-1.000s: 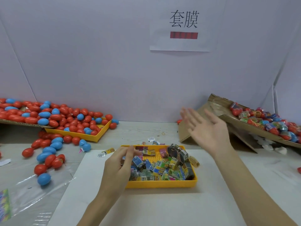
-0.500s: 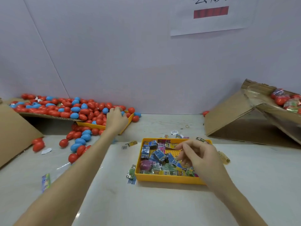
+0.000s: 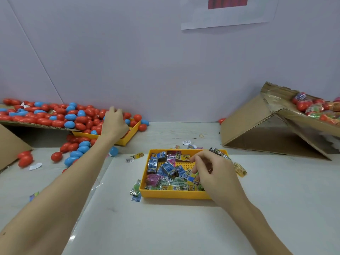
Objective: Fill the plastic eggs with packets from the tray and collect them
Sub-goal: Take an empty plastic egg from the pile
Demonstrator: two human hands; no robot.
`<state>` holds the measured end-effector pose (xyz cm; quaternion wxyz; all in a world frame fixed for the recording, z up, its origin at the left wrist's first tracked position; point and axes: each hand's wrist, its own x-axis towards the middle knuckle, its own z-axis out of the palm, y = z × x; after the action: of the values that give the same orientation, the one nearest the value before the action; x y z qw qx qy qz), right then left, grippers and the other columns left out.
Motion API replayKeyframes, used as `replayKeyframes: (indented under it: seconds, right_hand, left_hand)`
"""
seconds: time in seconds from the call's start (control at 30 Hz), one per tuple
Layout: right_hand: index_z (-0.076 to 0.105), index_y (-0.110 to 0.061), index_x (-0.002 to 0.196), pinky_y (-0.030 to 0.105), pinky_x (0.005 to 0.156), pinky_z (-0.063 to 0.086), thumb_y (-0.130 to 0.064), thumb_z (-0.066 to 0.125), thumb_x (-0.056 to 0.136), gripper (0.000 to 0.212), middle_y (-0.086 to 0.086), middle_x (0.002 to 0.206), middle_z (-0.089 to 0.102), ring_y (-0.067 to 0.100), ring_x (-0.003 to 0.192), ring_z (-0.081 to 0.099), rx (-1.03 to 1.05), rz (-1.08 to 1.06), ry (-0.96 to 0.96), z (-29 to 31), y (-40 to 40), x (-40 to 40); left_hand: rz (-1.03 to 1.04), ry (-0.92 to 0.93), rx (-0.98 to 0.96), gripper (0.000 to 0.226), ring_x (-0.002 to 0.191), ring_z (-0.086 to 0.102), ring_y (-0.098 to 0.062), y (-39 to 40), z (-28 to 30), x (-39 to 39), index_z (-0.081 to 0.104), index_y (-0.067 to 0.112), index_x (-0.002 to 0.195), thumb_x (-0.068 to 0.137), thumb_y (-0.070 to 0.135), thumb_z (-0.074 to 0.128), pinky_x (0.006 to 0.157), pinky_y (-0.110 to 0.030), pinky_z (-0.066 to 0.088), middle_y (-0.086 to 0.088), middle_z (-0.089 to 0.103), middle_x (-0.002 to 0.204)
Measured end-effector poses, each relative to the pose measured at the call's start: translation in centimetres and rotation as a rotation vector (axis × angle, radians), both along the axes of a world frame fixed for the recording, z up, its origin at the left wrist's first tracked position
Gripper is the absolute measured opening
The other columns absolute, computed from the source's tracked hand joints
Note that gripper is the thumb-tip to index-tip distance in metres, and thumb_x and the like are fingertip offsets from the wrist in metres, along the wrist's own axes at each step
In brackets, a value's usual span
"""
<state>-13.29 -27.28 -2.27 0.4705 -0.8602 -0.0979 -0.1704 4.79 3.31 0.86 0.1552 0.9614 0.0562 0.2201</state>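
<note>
A small yellow tray [image 3: 174,195] in the middle of the table holds several coloured packets [image 3: 165,168]. My right hand [image 3: 211,172] hovers over its right half, fingers curled down, and pinches a blue-and-yellow packet [image 3: 191,178]. At the far left lies a heap of red and blue plastic eggs [image 3: 55,118], spilling into a second yellow tray [image 3: 128,138]. My left hand [image 3: 115,124] reaches into that heap with fingers curled over the eggs. Its palm hides whether it holds one.
Loose eggs [image 3: 77,153] lie on the table below the heap. Stray packets [image 3: 240,169] sit beside the tray. A cardboard ramp [image 3: 257,129] at the right carries wrapped eggs [image 3: 312,107]. Another cardboard piece [image 3: 9,144] stands at the left edge.
My left hand went from the packet tray out to the egg heap and stays there. My right hand came down from the air into the packet tray and curled onto the packets.
</note>
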Motion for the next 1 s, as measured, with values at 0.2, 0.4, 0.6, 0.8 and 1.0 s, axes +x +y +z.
replayKeyframes:
  seconds: [0.2, 0.4, 0.6, 0.8, 1.0]
  right_hand:
    - [0.079, -0.013, 0.098, 0.016, 0.077, 0.046, -0.027, 0.075, 0.092, 0.015, 0.000, 0.095, 0.071, 0.009, 0.079, 0.059, -0.438, 0.033, 0.052, 0.1, -0.6, 1.4]
    - [0.076, -0.016, 0.103, 0.014, 0.068, 0.043, -0.028, 0.079, 0.089, 0.019, -0.007, 0.088, 0.066, 0.004, 0.072, 0.055, -0.484, 0.053, 0.156, -0.1, -0.5, 1.8]
    - [0.072, -0.016, 0.101, 0.014, 0.064, 0.043, -0.022, 0.075, 0.093, 0.010, -0.008, 0.076, 0.068, -0.003, 0.064, 0.055, -0.448, 0.040, 0.161, -0.5, -0.6, 1.7]
    - [0.077, -0.015, 0.090, 0.022, 0.071, 0.045, -0.028, 0.071, 0.095, 0.016, -0.001, 0.084, 0.069, 0.013, 0.081, 0.064, -0.588, 0.022, 0.114, -0.3, -0.4, 1.6]
    - [0.073, -0.022, 0.097, 0.028, 0.076, 0.047, -0.029, 0.063, 0.099, 0.012, -0.002, 0.101, 0.052, 0.013, 0.098, 0.052, -0.554, 0.000, -0.002, -0.3, -0.6, 1.0]
  left_hand:
    - [-0.192, -0.441, -0.121, 0.027, 0.105, 0.055, -0.030, -3.9, 0.2, -7.2, 0.066, 0.004, 0.122, 0.096, 0.009, 0.068, 0.091, -0.028, 0.039, -0.014, 0.064, 0.113]
    - [-0.235, -0.375, -0.405, 0.030, 0.105, 0.065, -0.022, -5.9, -1.3, -13.0, 0.069, 0.009, 0.126, 0.096, 0.008, 0.070, 0.094, -0.026, 0.050, -0.006, 0.067, 0.116]
    - [-0.509, -0.058, -1.176, 0.027, 0.099, 0.071, -0.024, -7.0, -1.9, -16.0, 0.075, 0.019, 0.119, 0.103, 0.008, 0.056, 0.077, -0.026, 0.058, -0.010, 0.075, 0.110]
    - [-0.551, 0.135, -1.156, 0.032, 0.103, 0.073, -0.015, -7.4, -2.3, -16.7, 0.076, 0.034, 0.117, 0.086, 0.032, 0.076, 0.083, -0.023, 0.057, 0.002, 0.077, 0.110]
    - [-0.620, 0.218, -1.135, 0.044, 0.101, 0.075, -0.023, -8.2, -2.6, -17.2, 0.062, 0.020, 0.123, 0.082, 0.025, 0.077, 0.089, -0.028, 0.060, -0.005, 0.077, 0.115]
